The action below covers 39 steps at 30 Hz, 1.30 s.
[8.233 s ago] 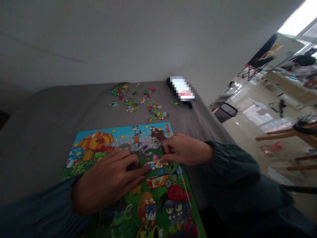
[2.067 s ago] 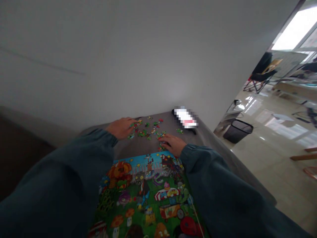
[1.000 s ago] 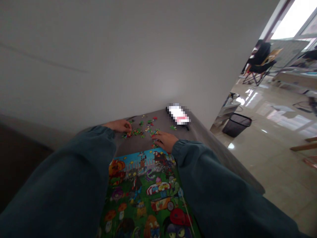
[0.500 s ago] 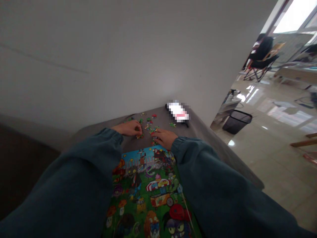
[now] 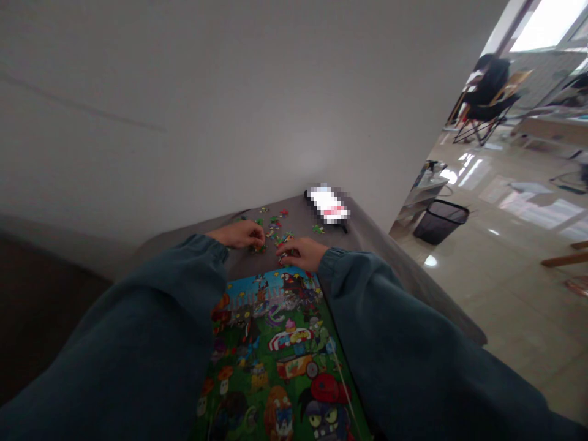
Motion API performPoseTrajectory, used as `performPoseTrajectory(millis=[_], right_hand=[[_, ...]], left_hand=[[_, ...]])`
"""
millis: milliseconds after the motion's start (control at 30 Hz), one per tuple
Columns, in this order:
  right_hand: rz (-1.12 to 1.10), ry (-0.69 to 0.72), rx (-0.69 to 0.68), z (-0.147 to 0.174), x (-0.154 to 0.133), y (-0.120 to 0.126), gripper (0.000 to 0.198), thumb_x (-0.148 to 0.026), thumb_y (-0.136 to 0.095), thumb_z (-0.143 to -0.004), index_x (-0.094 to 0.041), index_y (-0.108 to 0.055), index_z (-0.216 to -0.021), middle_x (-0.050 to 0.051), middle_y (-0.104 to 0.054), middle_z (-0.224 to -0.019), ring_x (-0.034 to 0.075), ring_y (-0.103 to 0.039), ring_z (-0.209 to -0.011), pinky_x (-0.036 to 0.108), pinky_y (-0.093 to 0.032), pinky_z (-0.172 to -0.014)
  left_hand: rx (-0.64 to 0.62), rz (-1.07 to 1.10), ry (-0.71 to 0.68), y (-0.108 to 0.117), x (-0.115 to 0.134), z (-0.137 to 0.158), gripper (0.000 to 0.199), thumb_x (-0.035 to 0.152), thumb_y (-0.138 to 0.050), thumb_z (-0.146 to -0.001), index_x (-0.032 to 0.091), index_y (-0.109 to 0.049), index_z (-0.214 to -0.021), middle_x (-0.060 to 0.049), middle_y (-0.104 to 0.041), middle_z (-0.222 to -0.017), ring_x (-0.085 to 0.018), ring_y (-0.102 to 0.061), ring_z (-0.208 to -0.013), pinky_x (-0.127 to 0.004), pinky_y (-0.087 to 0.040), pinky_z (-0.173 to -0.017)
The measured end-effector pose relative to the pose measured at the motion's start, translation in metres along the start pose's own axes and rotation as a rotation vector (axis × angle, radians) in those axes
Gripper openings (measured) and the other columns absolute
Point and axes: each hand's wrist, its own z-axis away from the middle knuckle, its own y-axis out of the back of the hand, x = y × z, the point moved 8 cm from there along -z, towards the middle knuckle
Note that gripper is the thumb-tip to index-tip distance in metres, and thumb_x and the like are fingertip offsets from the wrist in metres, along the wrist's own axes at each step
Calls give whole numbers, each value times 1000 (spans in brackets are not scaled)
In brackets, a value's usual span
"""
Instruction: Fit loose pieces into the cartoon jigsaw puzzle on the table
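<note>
My left hand (image 5: 243,234) is over the table with its fingers curled and the fingertips pressed together. Whatever they hold is too small or hidden to make out. Small jigsaw puzzle pieces (image 5: 274,234), green, red and yellow, are scattered between and beyond the hands. My right hand (image 5: 304,252) rests low over more pieces, its fingers bent and a little apart. Just below both hands lies a colourful cartoon picture board (image 5: 294,331) with its far edge near the right wrist. My sleeves cover part of its sides.
A grey cloth covers the table (image 5: 390,282), which meets a pale wall (image 5: 257,110). At the far right corner lies a phone-like device (image 5: 328,205) with a bright blurred screen; one loose green piece (image 5: 318,229) is beside it. A black mesh bin (image 5: 441,222) stands on the floor.
The view has shifted slightly. My left hand stays pinched beside the pieces, and the right fingers have lifted and parted a little over theirs.
</note>
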Motion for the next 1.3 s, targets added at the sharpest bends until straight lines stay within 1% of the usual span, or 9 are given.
performPoseTrajectory(millis=[100, 200, 300, 467, 567, 733, 933, 1133, 1300], right_hand=[[-88, 51, -107, 0, -3, -7, 25, -24, -68, -86, -13, -72, -109, 0, -65, -74, 9, -54, -62, 22, -42, -62], [-139, 72, -141, -1, -3, -13, 26, -21, -70, -83, -11, -73, -106, -1, -63, -69, 8, -49, -56, 21, -40, -58], [-161, 69, -130, -1, -1, -16, 25, -20, -69, -83, -11, -72, -106, -1, -62, -70, 8, -48, -55, 21, -39, -58], [-171, 58, -125, -1, 1, -17, 25, -19, -68, -83, -10, -72, -106, 0, -62, -71, 8, -48, -56, 22, -38, -58], [-172, 53, -124, -2, 2, -17, 25, -19, -68, -83, -10, -72, -106, 1, -62, -72, 8, -48, -56, 22, -38, -58], [-164, 49, -119, -1, 3, -17, 26, -21, -68, -84, -9, -73, -107, 2, -63, -73, 9, -50, -58, 22, -38, -58], [-146, 59, -131, -1, 1, -17, 28, -22, -67, -85, -9, -72, -109, 3, -65, -76, 9, -51, -59, 21, -39, -58], [-113, 70, -132, 0, -2, -15, 28, -21, -66, -85, -9, -71, -110, 4, -66, -78, 9, -52, -61, 21, -40, -59], [-71, 87, -108, 1, -3, -13, 26, -20, -67, -84, -10, -72, -107, 4, -66, -79, 10, -52, -64, 23, -41, -64]], left_hand=[[70, 37, -1, 13, -3, 9, 35, 47, -58, -81, 14, -68, -90, -5, -71, -87, -16, -61, -77, -23, -45, -68], [73, 55, 8, 18, -10, 18, 39, 50, -58, -78, 14, -68, -89, -6, -71, -85, -17, -61, -74, -23, -44, -65], [42, 63, 20, 13, -16, 23, 39, 51, -59, -77, 16, -69, -90, -5, -70, -80, -16, -59, -69, -23, -43, -62], [58, 45, 17, 5, -19, 23, 33, 47, -61, -76, 17, -69, -87, -6, -72, -92, -17, -61, -78, -23, -44, -69], [82, 12, 19, 3, -19, 24, 31, 43, -66, -72, 17, -69, -88, -5, -71, -90, -18, -61, -80, -24, -43, -70], [140, -38, 28, 2, -15, 28, 27, 38, -67, -73, 18, -69, -90, -4, -69, -86, -18, -61, -81, -25, -42, -71], [183, -26, 18, 2, -5, 34, 29, 42, -68, -72, 19, -70, -90, -4, -70, -88, -18, -61, -82, -25, -42, -71], [229, 115, 46, 8, -7, 41, 30, 43, -74, -67, 18, -71, -83, -3, -69, -76, -17, -61, -72, -27, -43, -67], [370, 341, 87, 29, -17, 66, 38, 50, -73, -71, 17, -63, -85, -4, -71, -79, -17, -63, -75, -30, -51, -72]])
